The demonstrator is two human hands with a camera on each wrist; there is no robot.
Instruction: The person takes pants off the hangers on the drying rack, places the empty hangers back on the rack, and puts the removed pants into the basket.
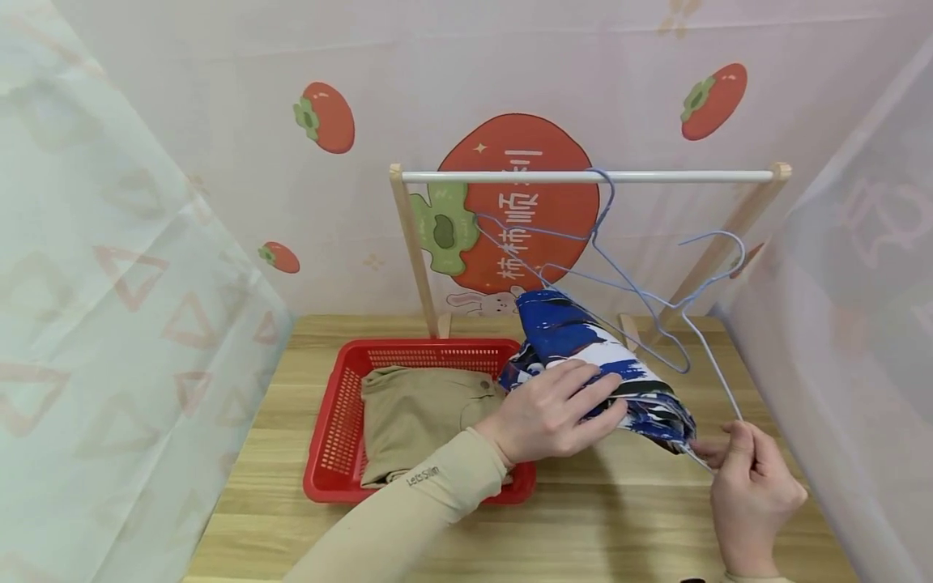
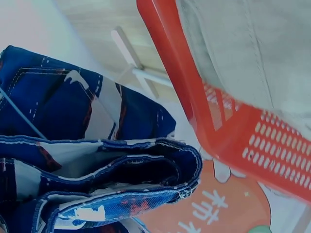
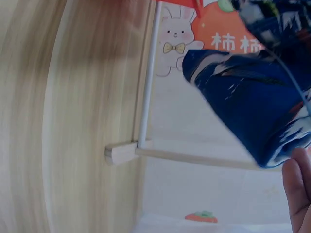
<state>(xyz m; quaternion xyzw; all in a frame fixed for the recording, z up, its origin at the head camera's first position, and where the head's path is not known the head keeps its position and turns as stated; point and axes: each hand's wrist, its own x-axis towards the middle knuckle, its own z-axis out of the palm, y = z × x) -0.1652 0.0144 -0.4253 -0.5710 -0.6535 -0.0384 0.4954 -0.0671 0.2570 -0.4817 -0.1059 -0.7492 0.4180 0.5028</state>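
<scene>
My left hand (image 1: 557,413) grips folded blue-and-white patterned denim pants (image 1: 605,348), its fingers spread over the upper side. The cloth is draped over the lower bar of a blue wire hanger (image 1: 676,306), held in the air in front of the rack. At the hanger's lower right corner, my right hand (image 1: 754,482) pinches the wire between thumb and fingers, right beside the end of the cloth. Stitching and a pocket show on the denim (image 2: 43,107) in the left wrist view. Fingertips (image 3: 296,179) of the right hand appear by the cloth's edge in the right wrist view.
Behind stands a wooden rack with a white rail (image 1: 496,176). A second blue hanger (image 1: 594,235) hangs there, overlapping the held one in the head view. A red basket (image 1: 312,474) with folded khaki pants (image 1: 423,413) sits left on the wooden table (image 1: 255,486). Printed curtains surround it.
</scene>
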